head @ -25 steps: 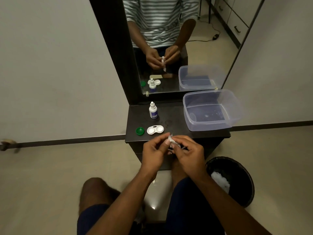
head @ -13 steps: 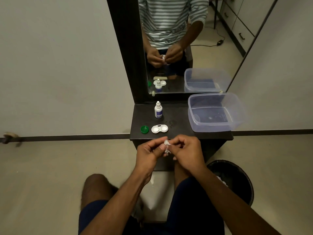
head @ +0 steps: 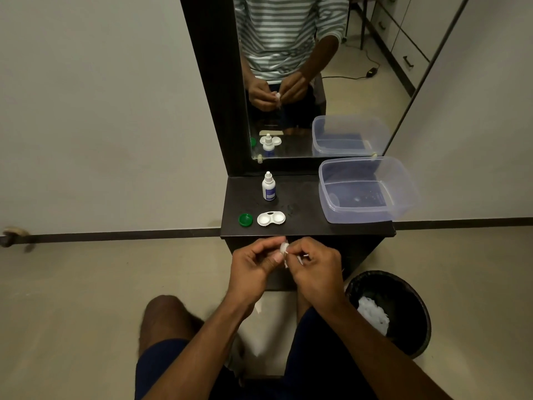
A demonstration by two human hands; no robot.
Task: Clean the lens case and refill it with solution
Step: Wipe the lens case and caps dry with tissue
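Note:
The white lens case lies with both wells uncovered near the front edge of the dark shelf. Its green cap lies just to its left. The white solution bottle stands upright behind them, capped. Below the shelf's front edge, both hands meet around a small round white cap. My left hand pinches the cap. My right hand pinches a scrap of white tissue against it. Most of the cap is hidden by the fingers.
A clear plastic tub holding a little water stands at the shelf's right end. A mirror rises behind the shelf. On the floor to the right is a black bin with crumpled white tissue inside. My knees are below the hands.
The hands have stayed together under the shelf edge. The long strip of tissue seen a second ago is now bunched up against the white cap. The camera view has shifted slightly.

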